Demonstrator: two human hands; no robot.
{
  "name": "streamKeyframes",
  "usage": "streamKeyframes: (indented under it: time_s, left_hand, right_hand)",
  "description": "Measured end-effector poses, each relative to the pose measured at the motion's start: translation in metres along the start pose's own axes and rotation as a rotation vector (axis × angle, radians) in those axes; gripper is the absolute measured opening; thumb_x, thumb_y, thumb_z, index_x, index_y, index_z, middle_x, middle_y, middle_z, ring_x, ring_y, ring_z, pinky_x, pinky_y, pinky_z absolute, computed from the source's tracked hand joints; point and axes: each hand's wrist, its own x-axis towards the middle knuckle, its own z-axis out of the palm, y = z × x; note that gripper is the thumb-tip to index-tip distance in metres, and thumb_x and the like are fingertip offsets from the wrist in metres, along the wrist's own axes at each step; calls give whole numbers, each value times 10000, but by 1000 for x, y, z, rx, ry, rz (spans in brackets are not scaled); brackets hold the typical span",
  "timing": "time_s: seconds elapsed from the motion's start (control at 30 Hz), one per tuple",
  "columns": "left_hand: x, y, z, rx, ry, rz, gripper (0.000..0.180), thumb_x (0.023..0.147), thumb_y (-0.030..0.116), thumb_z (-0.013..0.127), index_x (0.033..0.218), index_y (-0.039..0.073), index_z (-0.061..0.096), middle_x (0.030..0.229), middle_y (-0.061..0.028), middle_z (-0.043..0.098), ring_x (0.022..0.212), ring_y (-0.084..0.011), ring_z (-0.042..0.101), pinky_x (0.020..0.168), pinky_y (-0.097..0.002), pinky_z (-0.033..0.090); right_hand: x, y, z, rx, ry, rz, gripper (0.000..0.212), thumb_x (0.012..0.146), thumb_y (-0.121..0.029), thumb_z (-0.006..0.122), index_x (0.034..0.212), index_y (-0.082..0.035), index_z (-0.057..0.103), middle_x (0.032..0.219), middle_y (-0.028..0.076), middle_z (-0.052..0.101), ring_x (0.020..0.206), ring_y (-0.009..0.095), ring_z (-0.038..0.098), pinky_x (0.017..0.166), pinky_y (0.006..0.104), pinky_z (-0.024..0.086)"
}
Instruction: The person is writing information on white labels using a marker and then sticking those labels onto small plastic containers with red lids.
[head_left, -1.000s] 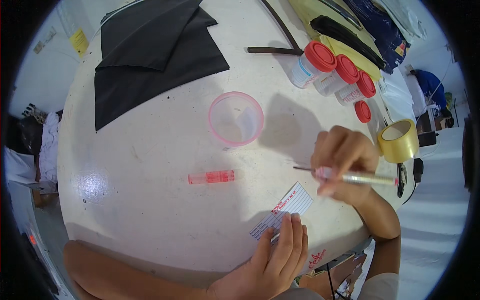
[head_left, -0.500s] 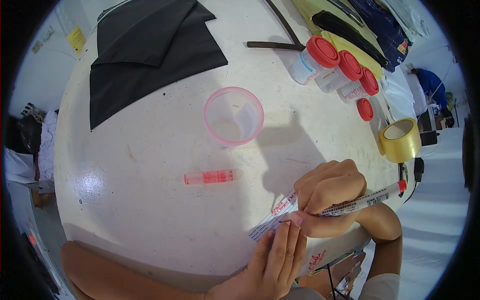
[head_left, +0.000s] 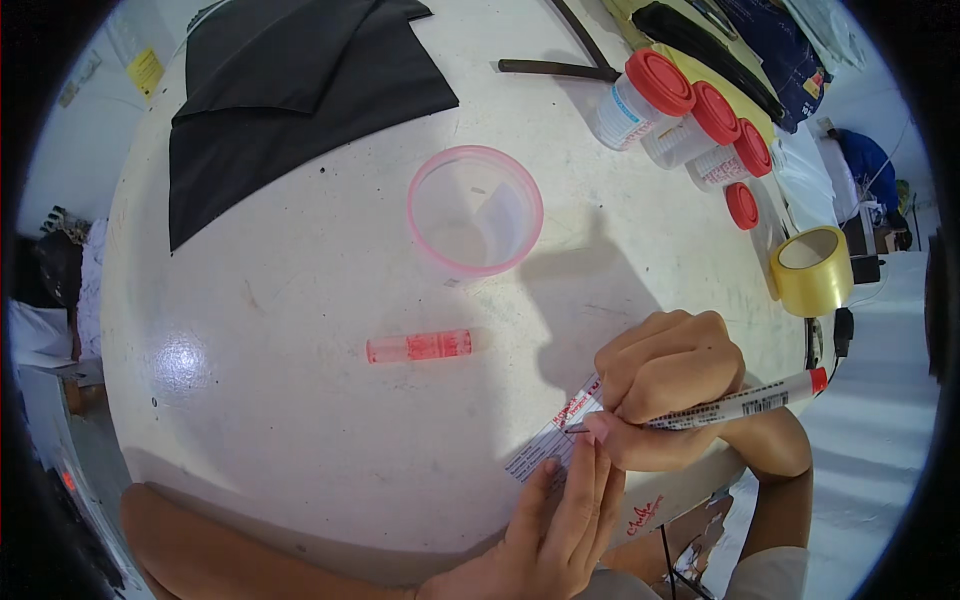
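My right hand (head_left: 668, 385) is closed around a white marker pen (head_left: 745, 403) with a red end, its tip on a small white label (head_left: 543, 449) with red and dark print. Flat against the label's lower part rest the outstretched fingers of my left hand (head_left: 560, 525), pressing it to the table. Parts of the label are hidden under both hands. Up and left of them lies a small clear tube (head_left: 419, 346) with red on it. Beyond it stands a clear open cup (head_left: 474, 212) with a pink rim.
Folded black sheets (head_left: 310, 120) cover the far left of the white table (head_left: 260, 400). Red-lidded specimen cups (head_left: 645, 98) stand at the far right, near a loose red cap (head_left: 742, 206) and a yellow tape roll (head_left: 812, 272). Dark strips (head_left: 560, 69) lie at the back.
The view has shifted slightly, so things on the table appear a little displaced. The pen tip has moved slightly along the label; both hands keep their hold.
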Motion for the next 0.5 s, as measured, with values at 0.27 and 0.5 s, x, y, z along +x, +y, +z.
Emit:
streamKeyframes:
  time_s: [0.27, 0.5]
  left_hand:
    - [1, 2, 6, 56, -5, 9, 391, 895, 176, 491, 1194, -54, 595, 1239, -261, 581, 1197, -359, 514, 860, -335, 506]
    - [4, -1, 9, -122, -113, 53, 351, 877, 108, 516, 1184, -37, 604, 1226, -244, 599, 1191, -341, 527, 846, -321, 507]
  right_hand:
    - [-3, 2, 1, 8, 23, 8, 312, 646, 156, 646, 563, -26, 407, 504, 84, 515, 349, 184, 400, 335, 285, 253]
    - [0, 0, 2, -14, 29, 22, 298, 635, 158, 646, 554, -21, 422, 497, 79, 509, 347, 180, 399, 335, 285, 253]
